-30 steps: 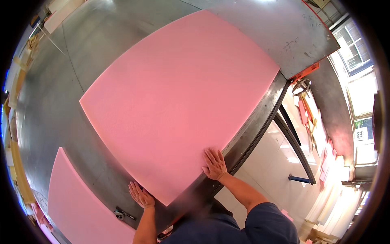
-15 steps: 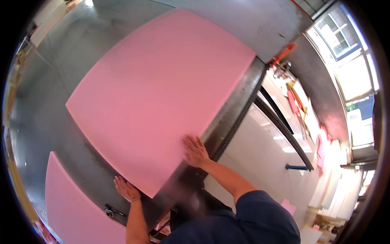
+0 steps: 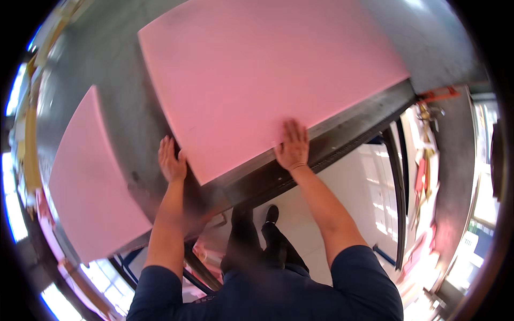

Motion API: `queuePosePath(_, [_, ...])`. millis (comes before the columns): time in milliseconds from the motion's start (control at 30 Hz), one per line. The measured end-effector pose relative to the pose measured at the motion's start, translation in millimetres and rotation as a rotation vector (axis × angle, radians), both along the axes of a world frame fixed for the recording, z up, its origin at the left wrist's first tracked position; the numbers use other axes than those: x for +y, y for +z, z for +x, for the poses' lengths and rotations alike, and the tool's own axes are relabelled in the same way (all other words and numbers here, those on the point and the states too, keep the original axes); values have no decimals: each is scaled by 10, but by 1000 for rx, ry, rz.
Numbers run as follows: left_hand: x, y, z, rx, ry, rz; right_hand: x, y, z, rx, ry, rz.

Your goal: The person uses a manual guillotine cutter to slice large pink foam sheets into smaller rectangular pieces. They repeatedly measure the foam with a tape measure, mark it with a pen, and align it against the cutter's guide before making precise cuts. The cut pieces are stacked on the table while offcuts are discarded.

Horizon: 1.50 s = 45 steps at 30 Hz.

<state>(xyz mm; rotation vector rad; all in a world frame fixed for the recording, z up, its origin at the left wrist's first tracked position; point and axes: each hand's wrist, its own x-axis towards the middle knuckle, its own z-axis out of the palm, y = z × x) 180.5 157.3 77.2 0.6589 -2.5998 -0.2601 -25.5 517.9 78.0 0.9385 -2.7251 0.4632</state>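
A large pink foam sheet [image 3: 267, 69] lies flat on the grey metal table [image 3: 126, 115]. My left hand [image 3: 172, 162] is at its left edge close to the near corner, fingers stretched out and the thumb toward the edge. Over the sheet's near edge lies my right hand [image 3: 293, 145], palm down with its fingers extended on the pink surface. Neither hand grips anything. Farther left rests a second pink sheet [image 3: 91, 187], separated from the large one by a strip of bare metal.
A dark slotted rail [image 3: 348, 134] runs along the table's near edge. Beyond it to the right are an orange part [image 3: 441, 94] and a curved dark bar [image 3: 397, 203] above the pale floor [image 3: 337, 198]. A dark, blurred small object [image 3: 138, 188] sits beside the left sheet.
The whole view has swung round, so the sheets appear turned and more of the floor and my legs shows. Both hands stay open at the large sheet's near corner.
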Motion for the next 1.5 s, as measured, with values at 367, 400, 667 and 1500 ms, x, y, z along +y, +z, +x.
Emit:
queuePosePath(367, [-100, -24, 50, -61, 105, -54, -155, 18, -82, 45, 61, 11])
queuePosePath(400, [-115, -11, 20, -54, 109, -22, -178, 9, -82, 37, 60, 14])
queuePosePath(667, [-282, 289, -35, -44, 124, 39, -450, 162, -142, 20, 52, 52])
queuePosePath(1500, [-236, -99, -1361, -41, 45, 31, -312, -86, -1366, -38, 12, 45])
